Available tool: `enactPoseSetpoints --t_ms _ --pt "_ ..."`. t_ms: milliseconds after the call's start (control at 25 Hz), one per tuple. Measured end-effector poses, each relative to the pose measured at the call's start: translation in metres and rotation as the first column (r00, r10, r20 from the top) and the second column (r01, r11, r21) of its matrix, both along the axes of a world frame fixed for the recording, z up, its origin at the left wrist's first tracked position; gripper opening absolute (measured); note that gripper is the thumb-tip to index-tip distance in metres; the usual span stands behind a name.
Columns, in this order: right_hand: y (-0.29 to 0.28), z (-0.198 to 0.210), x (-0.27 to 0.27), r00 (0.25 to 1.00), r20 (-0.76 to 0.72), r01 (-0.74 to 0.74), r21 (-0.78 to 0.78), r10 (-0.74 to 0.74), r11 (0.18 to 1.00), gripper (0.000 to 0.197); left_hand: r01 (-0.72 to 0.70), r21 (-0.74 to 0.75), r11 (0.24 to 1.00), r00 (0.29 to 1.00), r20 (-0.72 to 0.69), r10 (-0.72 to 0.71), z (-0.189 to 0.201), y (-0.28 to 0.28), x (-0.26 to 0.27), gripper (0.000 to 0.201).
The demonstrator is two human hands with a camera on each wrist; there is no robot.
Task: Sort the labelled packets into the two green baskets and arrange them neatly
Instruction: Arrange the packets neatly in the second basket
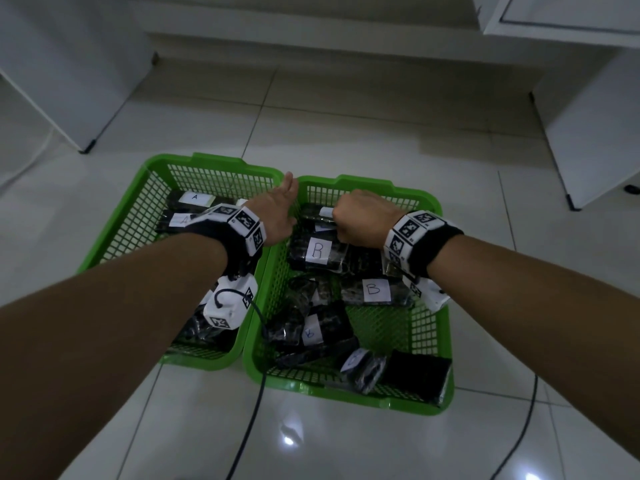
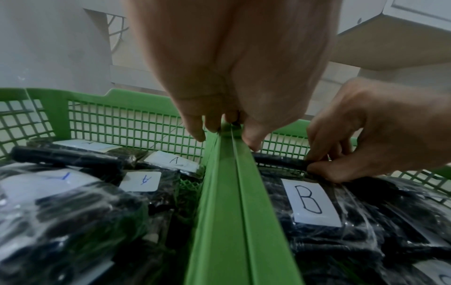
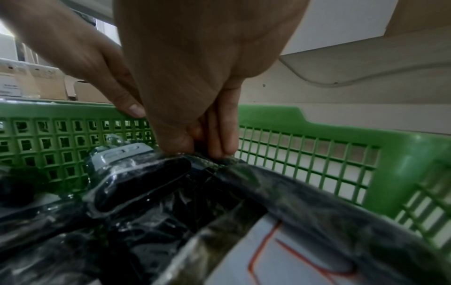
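Note:
Two green baskets stand side by side on the floor. The left basket (image 1: 214, 161) holds black packets labelled A (image 1: 194, 197) (image 2: 174, 161). The right basket (image 1: 346, 183) holds packets labelled B (image 1: 375, 289) (image 2: 310, 202). My left hand (image 1: 280, 209) (image 2: 219, 127) lies with straight fingers on the two rims where the baskets meet. My right hand (image 1: 360, 220) (image 3: 207, 150) is curled at the back of the right basket and pinches the edge of a black packet (image 1: 311, 213) (image 3: 244, 173). That packet's label is mostly hidden by the hand.
White furniture panels stand on the tiled floor at the far left (image 1: 69, 81) and right (image 1: 588, 133). Black cables (image 1: 256, 410) run over the floor in front of the baskets. An unlabelled dark packet (image 1: 419, 375) lies in the right basket's near right corner.

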State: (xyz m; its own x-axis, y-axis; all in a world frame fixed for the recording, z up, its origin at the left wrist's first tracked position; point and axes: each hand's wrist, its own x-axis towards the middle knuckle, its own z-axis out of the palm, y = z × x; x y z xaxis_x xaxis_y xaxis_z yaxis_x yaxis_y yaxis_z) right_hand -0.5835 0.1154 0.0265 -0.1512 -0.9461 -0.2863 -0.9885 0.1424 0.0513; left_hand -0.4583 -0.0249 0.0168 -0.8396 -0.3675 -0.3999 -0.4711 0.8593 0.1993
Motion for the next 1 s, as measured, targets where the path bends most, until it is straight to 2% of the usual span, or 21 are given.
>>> enactPoseSetpoints --t_ms 160,320,400,480,680,880,1000 --pt "-0.002 -0.003 0.0 0.999 -0.018 0.037 0.012 -0.037 0.999 0.012 -0.002 0.011 1.0 1.0 0.002 0.002 -0.002 0.0 -0.001 0.084" --pt "-0.007 -0.01 -0.003 0.992 0.013 0.126 -0.084 -0.126 0.988 0.033 -0.007 0.022 1.0 1.0 0.002 0.007 -0.002 0.0 0.0 0.084" --pt "-0.006 -0.016 -0.002 0.986 0.053 0.165 -0.117 -0.159 0.979 0.027 -0.008 0.021 1.0 1.0 0.0 0.008 -0.002 0.0 0.0 0.083" --pt "-0.005 -0.02 -0.001 0.986 0.07 0.158 -0.136 -0.149 0.978 0.02 -0.008 0.021 1.0 1.0 -0.003 0.008 -0.002 0.0 0.001 0.083" --pt "-0.016 -0.01 0.001 0.997 0.001 0.083 -0.081 -0.083 0.993 0.034 0.001 0.014 1.0 1.0 -0.012 -0.001 -0.001 0.0 0.001 0.083" --pt "-0.038 -0.007 0.011 0.999 -0.001 0.044 -0.051 -0.044 0.998 0.03 0.009 -0.002 1.0 1.0 -0.009 -0.009 0.002 0.001 0.002 0.08" --pt "-0.048 -0.007 0.009 0.998 -0.011 0.065 -0.02 -0.065 0.998 0.042 0.021 -0.033 0.999 1.0 -0.003 -0.021 0.002 0.002 0.002 0.079"
